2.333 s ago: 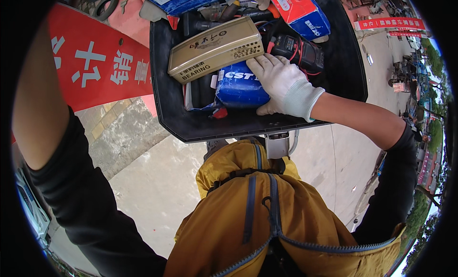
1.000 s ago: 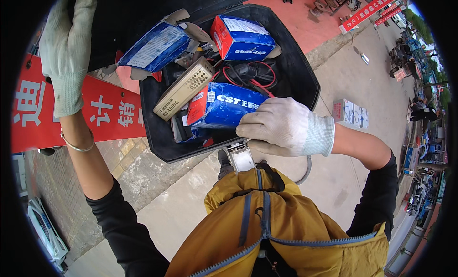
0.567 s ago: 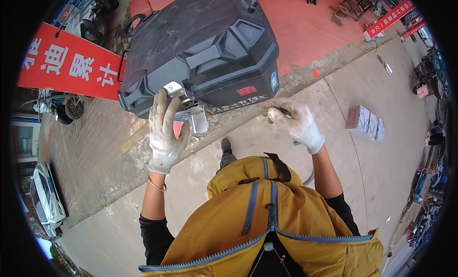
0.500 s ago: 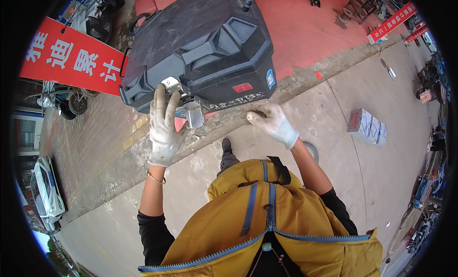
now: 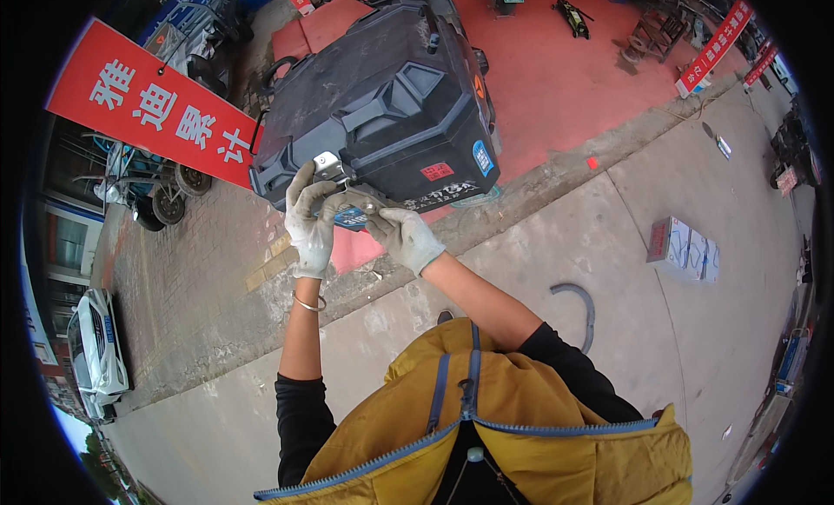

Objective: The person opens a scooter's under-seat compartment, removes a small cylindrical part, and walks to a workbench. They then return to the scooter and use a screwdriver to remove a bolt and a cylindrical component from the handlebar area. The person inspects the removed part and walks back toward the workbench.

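Observation:
A large black hard-shell case (image 5: 382,114) with a ribbed lid stands in front of me. A silver metal latch (image 5: 327,164) sits at its near left edge. My left hand (image 5: 308,222), in a soiled white work glove, curls its fingers around the left side of this latch. From the right, my right hand (image 5: 407,237), gloved alike, pinches the latch's lower part, its fingers closed and close to the left thumb. Both hands partly hide the lower metal piece. A blue plate (image 5: 350,216) shows between them, under the case's edge.
A red banner (image 5: 156,105) stands left of the case, with parked vehicles behind it. Red flooring (image 5: 539,79) lies beyond a concrete kerb. At right are a carton (image 5: 684,249) and a curved grey tube (image 5: 588,314) on the pavement. A white car (image 5: 95,344) is parked far left.
My right hand has moved left from beside the case onto the latch's lower part. My left fingers have bent more around the latch. The view has shifted, so the case appears lower.

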### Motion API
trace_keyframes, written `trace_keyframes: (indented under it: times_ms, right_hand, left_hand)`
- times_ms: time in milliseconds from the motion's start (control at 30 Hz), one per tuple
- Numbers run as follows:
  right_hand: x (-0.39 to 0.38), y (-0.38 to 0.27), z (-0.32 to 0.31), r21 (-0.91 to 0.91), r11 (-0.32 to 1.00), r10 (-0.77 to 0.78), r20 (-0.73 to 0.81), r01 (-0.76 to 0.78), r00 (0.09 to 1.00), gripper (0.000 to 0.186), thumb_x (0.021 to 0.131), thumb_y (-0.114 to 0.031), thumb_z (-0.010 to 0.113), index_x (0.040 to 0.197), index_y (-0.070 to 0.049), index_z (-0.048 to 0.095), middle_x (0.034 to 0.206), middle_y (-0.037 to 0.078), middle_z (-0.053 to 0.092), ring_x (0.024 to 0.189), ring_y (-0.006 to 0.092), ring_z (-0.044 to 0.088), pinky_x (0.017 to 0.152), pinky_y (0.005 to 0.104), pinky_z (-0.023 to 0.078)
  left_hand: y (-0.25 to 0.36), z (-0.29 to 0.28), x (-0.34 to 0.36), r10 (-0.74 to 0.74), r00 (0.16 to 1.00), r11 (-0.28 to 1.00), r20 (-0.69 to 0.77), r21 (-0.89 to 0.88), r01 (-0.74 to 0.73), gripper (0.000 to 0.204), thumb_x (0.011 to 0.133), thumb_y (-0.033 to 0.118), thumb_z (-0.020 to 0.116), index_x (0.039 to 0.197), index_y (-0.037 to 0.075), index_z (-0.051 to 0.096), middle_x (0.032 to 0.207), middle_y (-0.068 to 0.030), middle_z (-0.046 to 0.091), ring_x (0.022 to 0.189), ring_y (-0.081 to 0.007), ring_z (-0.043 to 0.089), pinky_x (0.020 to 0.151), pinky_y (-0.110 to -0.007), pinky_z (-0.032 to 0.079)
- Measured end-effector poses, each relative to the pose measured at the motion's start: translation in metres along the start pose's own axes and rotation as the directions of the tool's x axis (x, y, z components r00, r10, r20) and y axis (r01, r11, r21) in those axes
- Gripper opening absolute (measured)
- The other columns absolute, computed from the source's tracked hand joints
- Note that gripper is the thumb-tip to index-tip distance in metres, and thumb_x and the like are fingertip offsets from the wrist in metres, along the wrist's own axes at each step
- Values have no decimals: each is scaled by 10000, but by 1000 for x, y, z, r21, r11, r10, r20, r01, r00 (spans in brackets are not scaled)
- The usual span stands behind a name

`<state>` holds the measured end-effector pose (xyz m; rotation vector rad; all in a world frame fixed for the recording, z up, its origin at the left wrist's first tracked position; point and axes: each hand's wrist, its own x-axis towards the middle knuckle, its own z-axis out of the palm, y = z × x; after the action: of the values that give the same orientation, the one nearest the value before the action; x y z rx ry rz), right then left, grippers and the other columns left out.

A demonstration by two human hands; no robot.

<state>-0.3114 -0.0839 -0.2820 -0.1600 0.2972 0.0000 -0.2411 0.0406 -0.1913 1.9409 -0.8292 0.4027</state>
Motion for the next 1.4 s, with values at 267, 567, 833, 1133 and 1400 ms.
trace_keyframes:
  times_ms: [267, 567, 833, 1133, 1400]
  right_hand:
    - [-29, 8, 46, -22, 992, 123, -80, -125, 989, 125, 906, -82, 496, 960, -10, 583, 975, 98, 624, 922, 174, 598, 844, 293, 538]
    - [-22, 9, 25, -825, 514, -506, -69, 236, 860, 285, 811, -228, 713, 958, 5, 638, 789, 60, 676, 660, 134, 630, 627, 240, 512]
    - [1, -3, -6, -940, -282, -682, 337, 192, 649, 382, 702, -396, 747, 798, -40, 648, 678, 103, 646, 610, 242, 641, 558, 336, 490]
    - [17, -6, -27, -824, -440, -601, 565, 356, 566, 407, 677, -426, 759, 690, -53, 599, 584, 114, 559, 530, 295, 565, 484, 383, 421]
    - [17, -23, -20, -878, -223, -227, 470, 424, 853, 357, 826, -406, 605, 816, -51, 640, 687, 154, 611, 652, 344, 598, 598, 437, 440]
  left_hand:
    - [-12, -5, 5, 68, 998, 996, 9, 60, -69, 204, 787, 40, 696, 985, 52, 649, 1242, -115, 525, 1023, -214, 591, 853, -319, 502]
    - [-15, 6, 2, 90, 996, 996, -28, 18, -90, 313, 711, -17, 734, 994, 84, 646, 1195, -108, 519, 960, -214, 599, 812, -305, 526]
    - [-14, 8, 1, 73, 996, 997, -43, -24, -74, 444, 703, -18, 747, 1098, 79, 569, 1209, -112, 517, 1010, -225, 593, 812, -304, 539]
    - [-13, 4, -7, 32, 997, 994, -73, 109, -24, 306, 694, -15, 742, 964, 73, 628, 1258, -126, 527, 1051, -252, 585, 855, -334, 497]
    - [3, 37, -36, -201, 901, 977, -384, -11, 213, 280, 853, 25, 610, 1124, 26, 538, 1271, -114, 500, 1124, -215, 510, 941, -330, 429]
